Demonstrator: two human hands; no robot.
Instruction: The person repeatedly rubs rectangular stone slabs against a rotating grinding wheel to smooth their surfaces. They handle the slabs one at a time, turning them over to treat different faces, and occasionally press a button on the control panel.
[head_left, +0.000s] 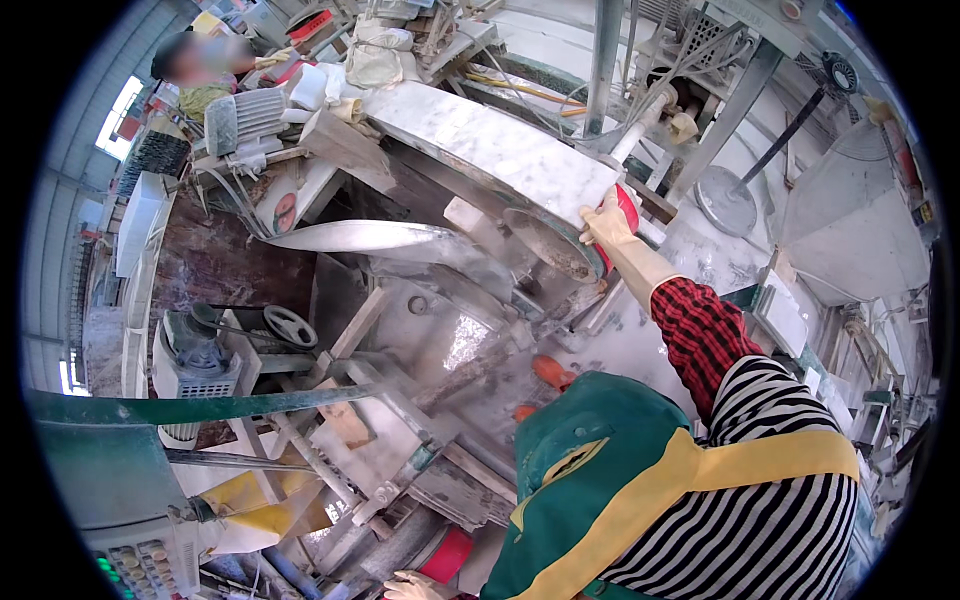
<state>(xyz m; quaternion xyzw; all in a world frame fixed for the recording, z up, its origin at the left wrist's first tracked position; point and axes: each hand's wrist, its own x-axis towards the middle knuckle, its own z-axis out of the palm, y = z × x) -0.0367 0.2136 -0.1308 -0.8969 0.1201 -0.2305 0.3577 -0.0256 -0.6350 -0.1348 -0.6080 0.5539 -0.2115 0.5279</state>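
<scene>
In a cream rubber glove, my right hand reaches out, its fingers bent over the edge of a red wheel. The wheel sits at the near end of a long, white-dusted bench top. A wide, pale, twisted band hangs beside the bench; where its right end goes is unclear. Only part of my left hand, gloved too, shows at the lower edge. Its visible fingers are stretched out beside another red wheel. I cannot tell if they touch it.
A dusty metal frame and a handwheel stand to the left. The control panel with lit green buttons is at lower left. Steel posts rise beyond the bench. A round plate stands at right. Another person is at far left.
</scene>
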